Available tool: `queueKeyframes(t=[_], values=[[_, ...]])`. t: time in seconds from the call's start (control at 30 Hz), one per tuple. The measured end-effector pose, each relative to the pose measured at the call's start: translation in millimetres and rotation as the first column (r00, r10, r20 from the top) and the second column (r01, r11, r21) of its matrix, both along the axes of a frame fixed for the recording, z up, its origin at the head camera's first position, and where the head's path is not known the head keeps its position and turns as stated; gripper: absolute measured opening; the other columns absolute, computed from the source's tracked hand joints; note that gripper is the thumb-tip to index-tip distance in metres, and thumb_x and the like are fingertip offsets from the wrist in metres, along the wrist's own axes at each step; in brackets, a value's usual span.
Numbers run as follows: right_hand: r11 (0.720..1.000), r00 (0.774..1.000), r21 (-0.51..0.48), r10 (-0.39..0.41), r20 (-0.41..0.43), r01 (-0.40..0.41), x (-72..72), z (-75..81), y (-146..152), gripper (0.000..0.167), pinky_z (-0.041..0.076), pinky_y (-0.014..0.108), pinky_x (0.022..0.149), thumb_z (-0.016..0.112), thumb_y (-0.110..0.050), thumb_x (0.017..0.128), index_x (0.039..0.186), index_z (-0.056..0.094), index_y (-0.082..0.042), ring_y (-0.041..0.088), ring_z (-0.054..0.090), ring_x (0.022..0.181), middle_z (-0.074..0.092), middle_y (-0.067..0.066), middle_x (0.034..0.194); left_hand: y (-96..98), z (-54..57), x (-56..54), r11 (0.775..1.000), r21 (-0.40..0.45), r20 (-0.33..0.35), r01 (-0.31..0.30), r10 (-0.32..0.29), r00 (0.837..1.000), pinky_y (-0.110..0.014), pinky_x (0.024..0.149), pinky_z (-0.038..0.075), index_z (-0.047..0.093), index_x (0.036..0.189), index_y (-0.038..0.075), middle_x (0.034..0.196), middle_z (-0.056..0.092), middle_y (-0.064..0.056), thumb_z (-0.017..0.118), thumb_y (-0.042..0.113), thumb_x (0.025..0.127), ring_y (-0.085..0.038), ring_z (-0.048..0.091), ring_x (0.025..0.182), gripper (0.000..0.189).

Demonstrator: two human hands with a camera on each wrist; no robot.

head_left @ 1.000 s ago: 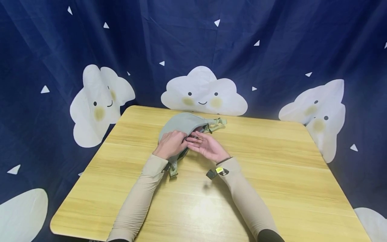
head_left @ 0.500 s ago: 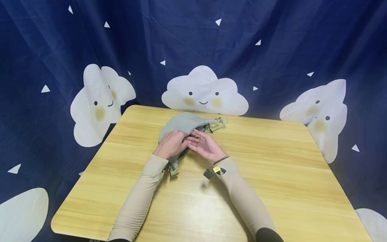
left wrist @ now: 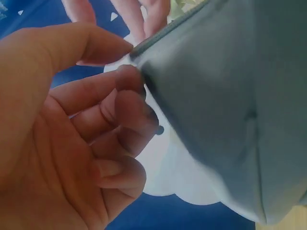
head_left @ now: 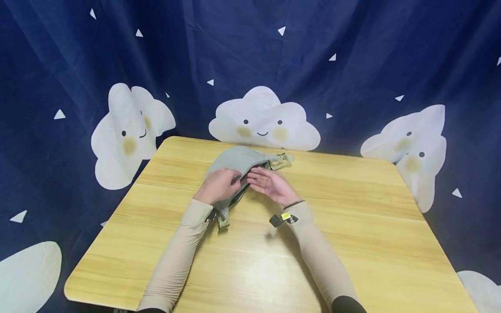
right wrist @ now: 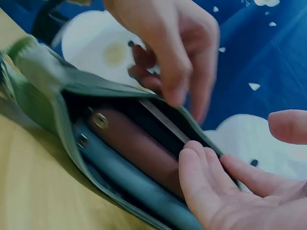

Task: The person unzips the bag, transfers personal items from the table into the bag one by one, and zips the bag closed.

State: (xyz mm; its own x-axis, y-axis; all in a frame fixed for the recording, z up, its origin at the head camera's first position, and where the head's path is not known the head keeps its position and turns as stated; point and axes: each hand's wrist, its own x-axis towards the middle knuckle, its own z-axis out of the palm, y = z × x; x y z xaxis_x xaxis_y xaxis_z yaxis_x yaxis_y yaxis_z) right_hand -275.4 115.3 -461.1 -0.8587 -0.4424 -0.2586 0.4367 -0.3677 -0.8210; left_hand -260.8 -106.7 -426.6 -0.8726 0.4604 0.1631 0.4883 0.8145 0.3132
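Note:
A grey-green waist bag (head_left: pixel 236 158) lies on the table with its zipped mouth gaping toward me. My left hand (head_left: pixel 219 184) pinches the upper edge of that mouth between thumb and fingertips, as the left wrist view shows at the bag's edge (left wrist: pixel 192 81). My right hand (head_left: pixel 272 187) has its fingers nearly straight, fingertips (right wrist: pixel 189 158) at the opening and thumb held apart. Inside, the right wrist view shows a brown item (right wrist: pixel 139 139) with a round metal stud, a blue item (right wrist: pixel 139 167) with a metal fitting, and a thin pale edge (right wrist: pixel 163 117) behind them.
The bag's strap and buckle (head_left: pixel 283 157) trail to the right, and another strap end (head_left: pixel 223 221) hangs at the near side. The wooden table (head_left: pixel 352 208) reaches back to a dark blue curtain (head_left: pixel 250 43) with clouds.
My right hand has drawn back slightly to the right, its fingers now apart from my left hand. My left hand has shifted a little left, and more of the mouth shows between the hands.

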Motion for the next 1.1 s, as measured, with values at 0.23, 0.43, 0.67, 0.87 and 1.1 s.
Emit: queueKeyframes(t=[0.23, 0.43, 0.67, 0.87, 1.1], values=[[0.994, 0.997, 0.097, -0.042, -0.071, 0.049, -19.6, 6.8, 25, 0.054, 0.044, 0.042, 0.117, 0.047, -0.019, 0.109, 0.155, 0.033, 0.006, 0.033, 0.059, 0.134, 0.053, 0.025, 0.149, -33.6, 0.7, 1.9, 0.982, 0.151, 0.059, -0.111, 0.103, 0.993, -0.035, 0.065, 0.049, 0.072, 0.125, 0.009, 0.077, 0.066, 0.002, 0.061, 0.031, 0.100, -0.015, 0.060, 0.070, 0.035], [0.952, 0.982, 0.273, -0.099, -0.160, 0.140, -41.6, 14.0, 41, 0.053, 0.059, 0.026, 0.089, 0.054, -0.017, 0.107, 0.150, 0.040, 0.008, 0.014, 0.071, 0.099, 0.074, 0.004, 0.109, -63.3, -8.9, 16.3, 0.910, 0.359, 0.165, -0.208, 0.158, 0.974, -0.048, 0.094, 0.054, 0.066, 0.133, 0.002, 0.119, 0.069, -0.016, 0.061, 0.031, 0.103, -0.031, 0.067, 0.105, 0.042], [0.728, 0.922, 0.623, -0.032, -0.386, 0.286, -66.4, 21.4, 57, 0.049, 0.053, 0.031, 0.100, 0.062, -0.019, 0.102, 0.143, 0.053, 0.006, 0.033, 0.061, 0.125, 0.058, 0.025, 0.145, -77.3, -23.2, 41.1, 0.657, 0.584, 0.525, -0.476, 0.142, 0.839, -0.056, 0.120, 0.037, 0.026, 0.161, 0.000, 0.166, 0.027, -0.025, 0.051, 0.040, 0.108, -0.044, 0.038, 0.149, 0.071], [0.447, 0.832, 0.819, 0.244, -0.498, 0.359, -82.8, 25.2, 68, 0.064, 0.027, 0.052, 0.126, 0.062, -0.022, 0.100, 0.152, 0.039, 0.009, 0.044, 0.036, 0.151, 0.042, 0.028, 0.159, -70.8, -34.0, 60.8, 0.366, 0.662, 0.731, -0.654, -0.123, 0.671, -0.056, 0.131, 0.005, -0.012, 0.163, 0.003, 0.174, -0.012, -0.017, 0.043, 0.037, 0.110, -0.039, -0.003, 0.162, 0.083], [0.363, 0.800, 0.880, 0.403, -0.444, 0.305, -93.6, 18.9, 72, 0.068, 0.028, 0.054, 0.126, 0.062, -0.014, 0.098, 0.153, 0.034, 0.012, 0.046, 0.038, 0.149, 0.039, 0.032, 0.159, -57.5, -45.1, 72.9, 0.209, 0.695, 0.713, -0.688, -0.325, 0.621, -0.056, 0.130, -0.002, -0.007, 0.165, 0.006, 0.175, -0.009, -0.014, 0.039, 0.031, 0.110, -0.035, -0.007, 0.163, 0.075]])
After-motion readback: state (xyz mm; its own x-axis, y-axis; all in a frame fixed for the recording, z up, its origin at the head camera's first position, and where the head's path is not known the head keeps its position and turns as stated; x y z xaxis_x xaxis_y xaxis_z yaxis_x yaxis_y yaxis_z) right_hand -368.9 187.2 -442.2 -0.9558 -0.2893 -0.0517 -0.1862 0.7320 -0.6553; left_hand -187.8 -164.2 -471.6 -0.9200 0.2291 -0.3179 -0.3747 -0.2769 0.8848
